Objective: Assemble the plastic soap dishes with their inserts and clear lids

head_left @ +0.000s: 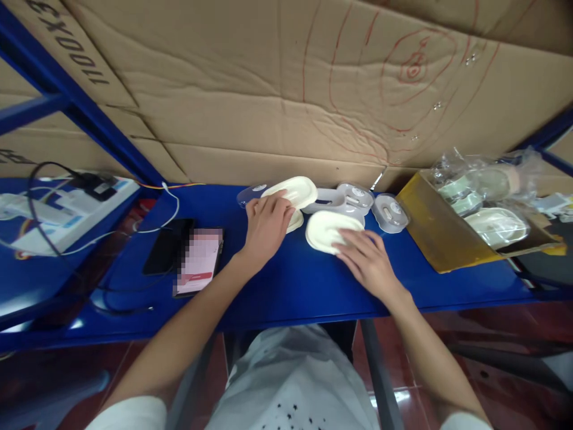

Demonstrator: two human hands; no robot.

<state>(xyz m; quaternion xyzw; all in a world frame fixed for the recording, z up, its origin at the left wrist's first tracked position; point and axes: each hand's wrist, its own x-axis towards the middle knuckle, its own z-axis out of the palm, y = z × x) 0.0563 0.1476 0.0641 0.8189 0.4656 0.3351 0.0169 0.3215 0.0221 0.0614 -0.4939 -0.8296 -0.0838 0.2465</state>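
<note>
My left hand (268, 224) grips the near-left edge of a cream oval plastic shell (301, 190), raised and slightly tilted. Another cream piece (295, 221) shows partly beneath that hand. My right hand (369, 260) holds the right end of a second cream oval shell (323, 230), its fingers and thumb at the rim. Just behind the shells lie a translucent plastic tray (329, 198) and a clear oval case (356, 196) with a small label. A similar labelled case (390, 214) sits to the right, and a clear piece (250, 194) lies left of my left hand.
An open cardboard box (430, 233) with bagged plastic parts stands at the right. A lit phone (199, 263) and a dark phone-like object (163, 248) lie left on the blue table (286, 292). Beyond are a power strip (76, 209) and cables. Cardboard (224, 89) walls the back.
</note>
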